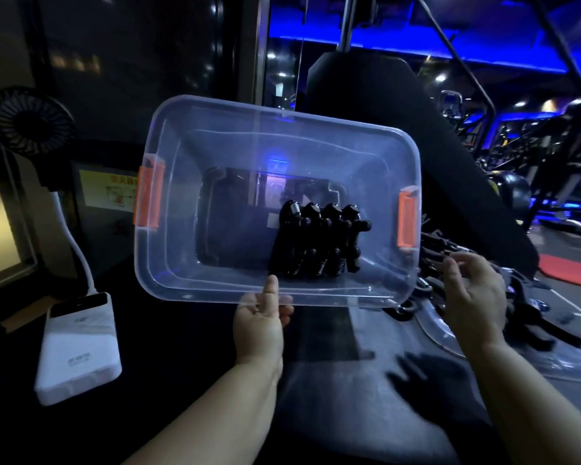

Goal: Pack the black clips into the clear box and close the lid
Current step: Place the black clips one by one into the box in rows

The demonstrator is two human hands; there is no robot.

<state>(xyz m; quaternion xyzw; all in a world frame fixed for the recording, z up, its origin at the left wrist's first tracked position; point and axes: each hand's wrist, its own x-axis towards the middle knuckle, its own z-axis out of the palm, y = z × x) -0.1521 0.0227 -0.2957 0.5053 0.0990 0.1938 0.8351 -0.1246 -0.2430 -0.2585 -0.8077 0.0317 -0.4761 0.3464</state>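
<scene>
Head view: clear box (178, 209) is the biggest item. It is held up in mid-frame, tipped so its open top faces the camera, with no lid on it. Left hand (260, 325) pinches the near rim, with the thumb (271, 290) lying up the inner wall and the fingers curled under the lip. That is a tight grip on the box alone. Right hand (473, 297) is just beside the box's near-right corner, fingers loose and half spread, palm empty. I cannot tell whether its fingertips touch the loose clips. A dark padded bench (383, 105) rises behind the box. A clear lid (440, 330) lies flat to the right, partly hidden by the right hand and forearm. A pile of loose clips (524, 317) sits on it, too blurred to count. A white power bank (81, 350) lies near-left, and a black fan (34, 124) stands far-left on a white neck. A row of packed black clips (319, 243) lies side by side on the box floor, toward its right end. Orange latches sit on the box ends, left latch (149, 196) and right latch (407, 218).
</scene>
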